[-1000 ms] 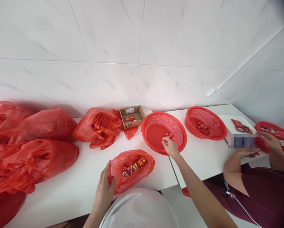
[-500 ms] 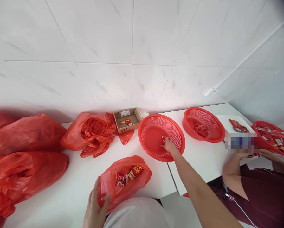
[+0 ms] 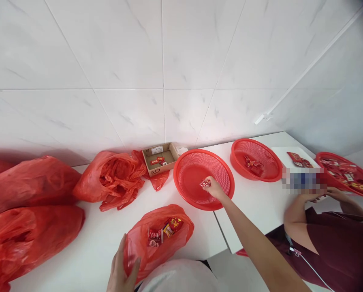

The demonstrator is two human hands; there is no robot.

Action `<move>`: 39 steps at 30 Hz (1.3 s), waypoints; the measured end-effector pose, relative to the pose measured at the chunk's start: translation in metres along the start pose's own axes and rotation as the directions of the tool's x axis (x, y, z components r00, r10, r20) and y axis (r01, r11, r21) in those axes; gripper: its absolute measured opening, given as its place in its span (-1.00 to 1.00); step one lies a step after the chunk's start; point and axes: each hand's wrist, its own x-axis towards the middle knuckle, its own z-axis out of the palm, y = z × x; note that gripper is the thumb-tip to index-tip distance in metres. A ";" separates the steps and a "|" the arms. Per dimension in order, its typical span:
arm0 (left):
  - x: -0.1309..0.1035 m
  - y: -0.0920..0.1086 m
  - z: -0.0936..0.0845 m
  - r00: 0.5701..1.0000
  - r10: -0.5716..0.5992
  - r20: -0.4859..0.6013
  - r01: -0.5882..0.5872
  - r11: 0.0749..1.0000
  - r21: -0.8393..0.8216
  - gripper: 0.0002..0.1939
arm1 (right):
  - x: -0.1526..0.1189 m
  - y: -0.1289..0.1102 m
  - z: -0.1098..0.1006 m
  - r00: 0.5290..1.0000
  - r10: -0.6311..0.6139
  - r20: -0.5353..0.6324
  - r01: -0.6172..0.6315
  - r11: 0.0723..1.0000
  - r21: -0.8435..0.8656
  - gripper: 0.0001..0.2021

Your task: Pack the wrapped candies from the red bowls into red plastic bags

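Note:
My right hand reaches into a red plastic basket, its fingers pinched on a small red-and-white snack packet. Except for that packet, I see nothing on the basket floor. At the near edge of the table, my left hand grips the left rim of a red plastic bag, thumb on the inner side and fingers outside. The bag's mouth gapes toward me. Inside lie a pink-and-red packet, a small yellow-and-blue packet and a red-and-yellow packet.
Full red bags crowd the left side. A cardboard box with red packets stands by the wall. Rightward are a second basket holding packets and a third, fuller basket. A co-worker in a maroon top works at the right.
My right hand has shifted slightly left and down within the basket, still pinching the packet. My left hand keeps its hold on the bag. The camera view has tilted a little.

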 end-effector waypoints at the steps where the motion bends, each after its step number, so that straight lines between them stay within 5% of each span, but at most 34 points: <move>1: -0.001 -0.003 0.000 1.000 0.001 0.000 -0.001 1.000 -0.003 -0.17 | -0.007 -0.007 -0.001 1.000 -0.017 -0.009 0.017 0.999 0.027 -0.76; 9: -0.021 -0.013 0.006 0.981 -0.059 -0.185 0.023 0.982 -0.188 0.00 | -0.105 -0.086 0.019 0.954 -0.300 0.024 0.283 0.922 0.264 -0.64; 11: -0.022 -0.008 0.005 0.981 -0.119 -0.153 0.080 0.968 -0.239 -0.05 | -0.132 -0.099 0.040 0.932 -0.332 0.146 0.257 0.889 0.379 -0.64; 14: -0.021 0.002 -0.001 0.992 -0.121 -0.030 0.111 0.969 -0.219 -0.38 | -0.162 -0.103 0.084 0.837 -0.339 0.429 0.135 0.889 0.438 -0.67; 17: -0.019 0.015 -0.003 0.997 -0.072 0.022 0.075 0.971 -0.226 -0.55 | -0.171 -0.099 0.121 0.847 -0.321 0.423 0.195 0.929 0.314 -0.63; 21: -0.018 0.032 -0.003 0.999 -0.042 -0.026 0.032 0.954 -0.298 -0.58 | -0.158 -0.101 0.127 0.883 -0.360 0.300 0.284 0.920 0.269 -0.59; 26: -0.015 0.044 -0.006 0.997 -0.075 -0.028 0.059 0.925 -0.375 -0.57 | -0.113 -0.099 0.080 0.907 -0.356 0.227 0.307 0.925 0.223 -0.71; 29: -0.013 0.044 -0.007 0.996 -0.090 -0.013 0.077 0.911 -0.406 -0.55 | -0.070 -0.075 0.048 0.967 -0.242 0.080 0.245 0.969 -0.037 -0.71; 33: -0.010 0.038 -0.006 0.993 -0.116 -0.010 0.103 0.909 -0.405 -0.52 | -0.018 -0.031 0.021 0.998 -0.061 -0.005 0.059 0.984 -0.167 -0.47; 39: -0.009 0.043 -0.009 0.989 -0.147 -0.016 0.128 0.908 -0.400 -0.54 | 0.017 0.005 0.024 0.997 0.000 -0.079 -0.015 0.983 -0.183 -0.42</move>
